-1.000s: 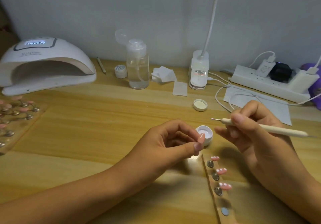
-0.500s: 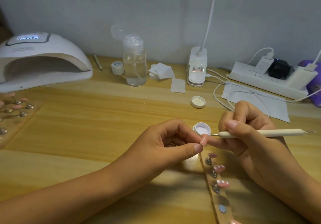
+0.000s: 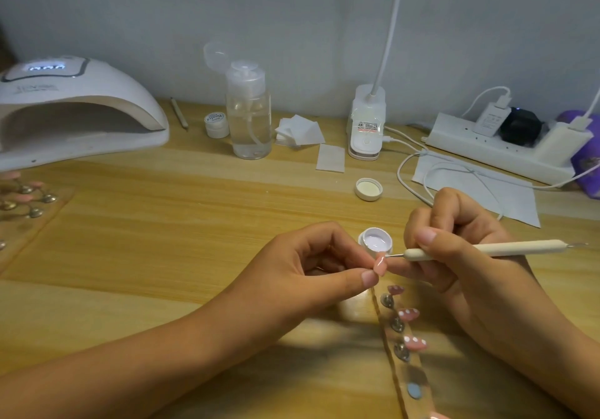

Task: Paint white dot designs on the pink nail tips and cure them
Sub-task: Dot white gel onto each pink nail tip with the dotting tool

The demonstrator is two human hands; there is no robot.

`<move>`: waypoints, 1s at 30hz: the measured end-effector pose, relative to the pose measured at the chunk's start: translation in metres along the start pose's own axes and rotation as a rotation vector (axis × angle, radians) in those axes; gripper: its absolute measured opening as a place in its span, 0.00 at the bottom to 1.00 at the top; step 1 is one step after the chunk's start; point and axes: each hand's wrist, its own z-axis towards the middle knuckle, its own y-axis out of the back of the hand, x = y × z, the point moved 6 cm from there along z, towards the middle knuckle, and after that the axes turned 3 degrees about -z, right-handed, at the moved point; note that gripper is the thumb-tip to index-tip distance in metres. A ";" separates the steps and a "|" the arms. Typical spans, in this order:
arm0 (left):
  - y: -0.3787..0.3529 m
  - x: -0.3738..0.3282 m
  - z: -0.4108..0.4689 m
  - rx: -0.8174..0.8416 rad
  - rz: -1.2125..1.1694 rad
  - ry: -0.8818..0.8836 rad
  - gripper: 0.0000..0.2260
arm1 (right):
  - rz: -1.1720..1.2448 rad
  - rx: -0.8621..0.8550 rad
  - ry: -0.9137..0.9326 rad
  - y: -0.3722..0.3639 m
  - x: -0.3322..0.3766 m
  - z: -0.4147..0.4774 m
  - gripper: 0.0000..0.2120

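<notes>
Small pink nail tip (image 3: 477,264): pinched between thumb and forefinger of the left hand (image 3: 308,269), held above the counter, long axis near upright. Slim cream dotting tool (image 3: 487,249): gripped pen-fashion in the curled fingers of the right hand (image 3: 470,272), lying near level, metal point at the tip's upper edge from the right; contact cannot be confirmed. Round white open gel pot (image 3: 375,240) sits just behind. Pale wooden counter (image 3: 162,240); white domed curing lamp (image 3: 74,110) stands well apart, far left.
</notes>
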 end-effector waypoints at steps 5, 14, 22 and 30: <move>0.000 0.000 0.000 0.010 -0.005 -0.003 0.03 | 0.003 0.006 0.000 0.000 0.000 0.000 0.08; 0.000 -0.001 -0.001 0.008 -0.007 0.006 0.03 | -0.029 0.005 -0.014 0.000 -0.001 0.000 0.10; 0.001 -0.001 -0.001 -0.004 0.010 0.012 0.04 | -0.021 0.014 -0.016 0.000 -0.001 0.000 0.08; 0.001 0.000 -0.001 0.002 0.006 0.004 0.04 | -0.026 0.024 -0.013 0.000 -0.002 0.000 0.08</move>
